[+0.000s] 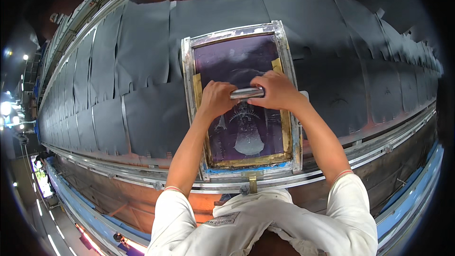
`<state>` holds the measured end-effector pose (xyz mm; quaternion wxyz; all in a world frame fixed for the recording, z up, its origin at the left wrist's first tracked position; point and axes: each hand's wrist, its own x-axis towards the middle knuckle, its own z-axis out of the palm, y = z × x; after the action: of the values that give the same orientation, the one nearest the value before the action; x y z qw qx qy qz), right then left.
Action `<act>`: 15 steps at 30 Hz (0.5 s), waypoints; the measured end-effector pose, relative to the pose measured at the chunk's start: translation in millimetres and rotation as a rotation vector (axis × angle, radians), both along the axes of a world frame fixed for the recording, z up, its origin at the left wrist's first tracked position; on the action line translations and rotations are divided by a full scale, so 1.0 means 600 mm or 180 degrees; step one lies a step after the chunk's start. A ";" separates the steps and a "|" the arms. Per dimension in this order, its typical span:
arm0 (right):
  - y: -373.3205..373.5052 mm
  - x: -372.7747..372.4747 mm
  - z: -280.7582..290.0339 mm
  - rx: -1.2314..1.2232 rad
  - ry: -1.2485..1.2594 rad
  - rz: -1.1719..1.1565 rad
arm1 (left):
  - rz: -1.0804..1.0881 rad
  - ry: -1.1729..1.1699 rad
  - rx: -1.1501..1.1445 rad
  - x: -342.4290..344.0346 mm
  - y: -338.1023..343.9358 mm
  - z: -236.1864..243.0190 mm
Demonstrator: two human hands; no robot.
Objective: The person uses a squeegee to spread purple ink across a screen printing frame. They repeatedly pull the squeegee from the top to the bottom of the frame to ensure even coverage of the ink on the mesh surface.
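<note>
A metal-framed screen (232, 51) with a dark purple mesh and worn yellow tape lies in front of me, a pale printed pattern showing in its lower half. Above the middle of the mesh is a cylindrical metal bar (244, 93), gripped at its two ends by my left hand (217, 96) and my right hand (272, 90), fingers curled round it. Whether a blade hangs under the bar is hard to tell.
Rows of dark sheets (147, 57) cover the long bench on both sides of the screen, some with faint prints. A metal rail (332, 158) runs along the near edge, with blue ledges (414, 182) beyond. Bright lights show at the far left.
</note>
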<state>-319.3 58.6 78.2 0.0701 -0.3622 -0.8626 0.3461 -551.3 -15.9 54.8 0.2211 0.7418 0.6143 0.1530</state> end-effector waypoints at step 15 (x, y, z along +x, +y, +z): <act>-0.312 0.006 -0.059 0.0604 -0.0342 0.0757 | -0.0077 -0.0095 -0.0001 0.037 -0.324 -0.031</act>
<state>-315.8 -128.3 42.9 0.0163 -0.2673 -0.9307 0.2490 -528.8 -210.3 36.0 0.2322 0.7468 0.6020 0.1613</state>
